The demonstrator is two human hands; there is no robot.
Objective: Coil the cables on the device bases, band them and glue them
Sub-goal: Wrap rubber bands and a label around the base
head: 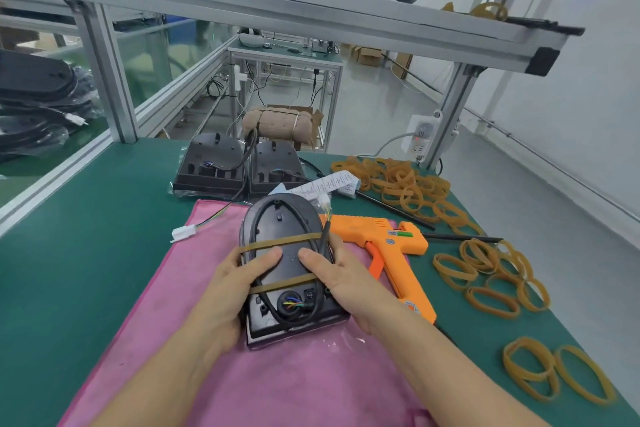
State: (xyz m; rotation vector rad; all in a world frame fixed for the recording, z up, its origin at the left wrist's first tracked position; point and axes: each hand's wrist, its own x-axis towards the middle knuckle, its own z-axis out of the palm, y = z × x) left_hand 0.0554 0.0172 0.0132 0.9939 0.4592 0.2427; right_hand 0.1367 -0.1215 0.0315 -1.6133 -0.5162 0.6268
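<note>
Green workbench (pixel 86 225) with pink cloth (pixel 311 385), centre frame black device base (pixel 287 270), cable (pixel 266 215) coiled under two rubber bands (pixel 280 242), left hand (pixel 239 288) and right hand (pixel 343 282) gripping its sides, orange glue gun (pixel 381 239) right of it

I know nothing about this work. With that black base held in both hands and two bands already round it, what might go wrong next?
Two things, at a guess. The tan rubber bands cross the coiled black cable under tension; if the left hand or right hand shifts on the black oval device base, a band might slip and the coil spring loose. The orange glue gun lies right beside the right hand, so a careless reach might touch its tip.
</note>
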